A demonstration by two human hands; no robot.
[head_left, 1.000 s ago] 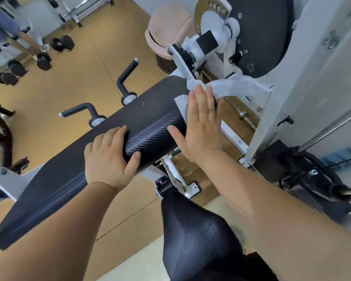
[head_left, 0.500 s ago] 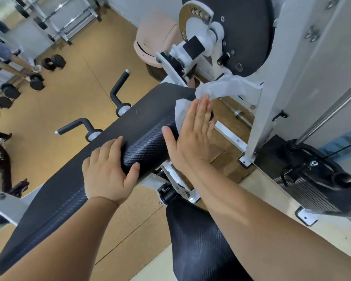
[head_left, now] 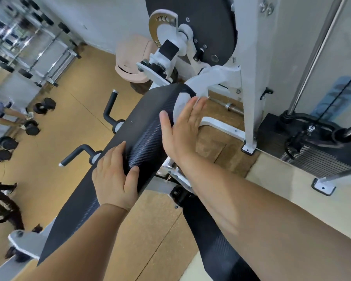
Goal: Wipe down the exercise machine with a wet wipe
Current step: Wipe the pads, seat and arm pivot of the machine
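across the middle of my view the exercise machine's long black padded surface [head_left: 128, 138] runs from near left to far right, and both hands are on it. the right hand [head_left: 182, 130] lies flat and released, fingers straight and together, pressing the wet wipe [head_left: 203, 82] against the right-hand edge of the padding close to its far end. the wipe is white and bunched; its lower part sits under the fingertips [head_left: 197, 104], and the rest wraps over the far corner and trails up to the right toward the white frame upright [head_left: 249, 82]. the left hand [head_left: 114, 175] is nearer to me, fingers laid over the top of the padding and thumb hooked round its near edge, so it is grasping the padded surface itself. two black handles [head_left: 109, 107] stick out on the left side of the machine. beyond the wipe sits a large black disc [head_left: 201, 23] on the frame, and a pink bin [head_left: 130, 57] stands on the floor behind it. to the right i can see the weight stack [head_left: 320, 159] with its steel guide rods. a second black pad [head_left: 211, 250] shows under my right forearm. dumbbells [head_left: 43, 105] lie on the cork floor [head_left: 69, 122] at far left.
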